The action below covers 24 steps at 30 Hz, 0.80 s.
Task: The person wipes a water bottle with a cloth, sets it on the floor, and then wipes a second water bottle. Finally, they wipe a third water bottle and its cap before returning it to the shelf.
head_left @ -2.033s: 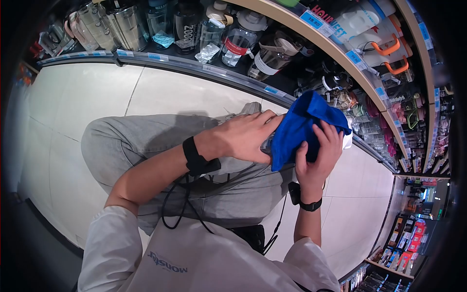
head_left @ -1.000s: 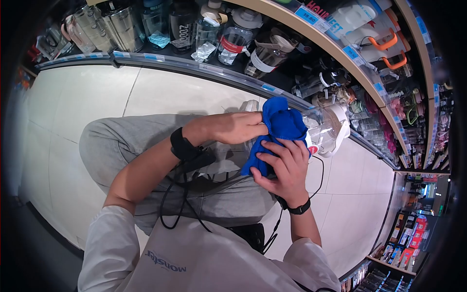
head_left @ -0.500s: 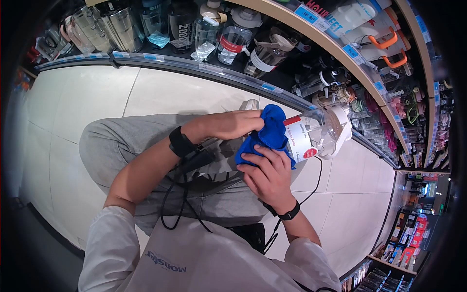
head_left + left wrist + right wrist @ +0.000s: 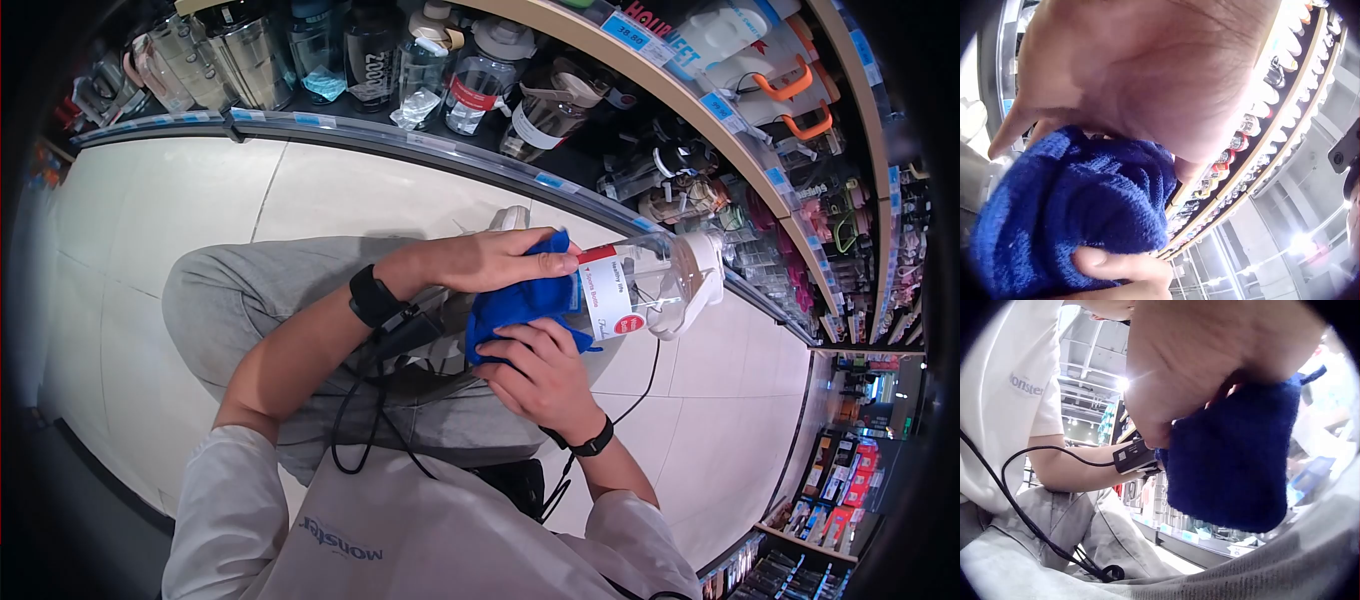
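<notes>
A clear sports bottle [image 4: 652, 262] with a white lid [image 4: 707, 272] and a red-and-white label [image 4: 608, 293] lies sideways over the lap, lid to the right. A blue cloth [image 4: 530, 302] wraps its base end. My left hand [image 4: 490, 262] grips the bottle there from above, thumb stretched along the cloth near the label. From the near side, my right hand [image 4: 548, 372] holds the cloth with curled fingers against the bottle. In the left wrist view the bunched cloth [image 4: 1066, 212] fills the space under the palm. The right wrist view shows the cloth [image 4: 1232, 459] hanging below the hand.
A low shelf [image 4: 400, 135] curves past the knees, holding jugs [image 4: 245, 65] and several bottles [image 4: 480, 80]. Upper shelves with orange-handled bottles [image 4: 785, 82] rise at right. Black cables [image 4: 360, 430] run from the wrist cameras across the lap.
The cloth and right hand have moved left and down along the bottle toward its base, uncovering the label and lid. Lately the left thumb has come over the cloth near the label.
</notes>
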Motion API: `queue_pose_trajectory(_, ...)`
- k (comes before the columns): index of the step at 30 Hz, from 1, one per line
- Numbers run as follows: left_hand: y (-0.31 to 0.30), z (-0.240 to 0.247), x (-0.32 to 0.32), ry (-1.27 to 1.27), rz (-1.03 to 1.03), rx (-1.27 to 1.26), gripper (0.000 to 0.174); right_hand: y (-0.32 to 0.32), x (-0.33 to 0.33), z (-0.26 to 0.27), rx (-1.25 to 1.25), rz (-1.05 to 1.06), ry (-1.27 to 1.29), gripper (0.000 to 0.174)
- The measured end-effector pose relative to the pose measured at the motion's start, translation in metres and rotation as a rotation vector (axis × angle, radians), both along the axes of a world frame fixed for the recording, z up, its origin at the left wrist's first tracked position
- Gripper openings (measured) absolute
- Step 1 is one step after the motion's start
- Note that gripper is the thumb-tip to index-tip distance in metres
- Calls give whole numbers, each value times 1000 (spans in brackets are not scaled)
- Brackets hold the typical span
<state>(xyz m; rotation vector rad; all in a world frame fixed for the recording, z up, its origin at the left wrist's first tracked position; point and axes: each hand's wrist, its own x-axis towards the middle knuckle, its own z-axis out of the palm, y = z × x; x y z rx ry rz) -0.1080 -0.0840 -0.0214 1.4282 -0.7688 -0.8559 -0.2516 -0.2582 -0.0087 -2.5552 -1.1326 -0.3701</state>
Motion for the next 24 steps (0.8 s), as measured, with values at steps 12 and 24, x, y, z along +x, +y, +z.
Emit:
queue_pose_trajectory(12, -10, -15, -1, -166, -75, -64, 71, 3, -9, -5, -34, 104, 69, 12)
queue_pose_trajectory(24, -17, 5, -28, -433, 116, 216, 103, -15, -24, -16, -67, 57, 1, 15)
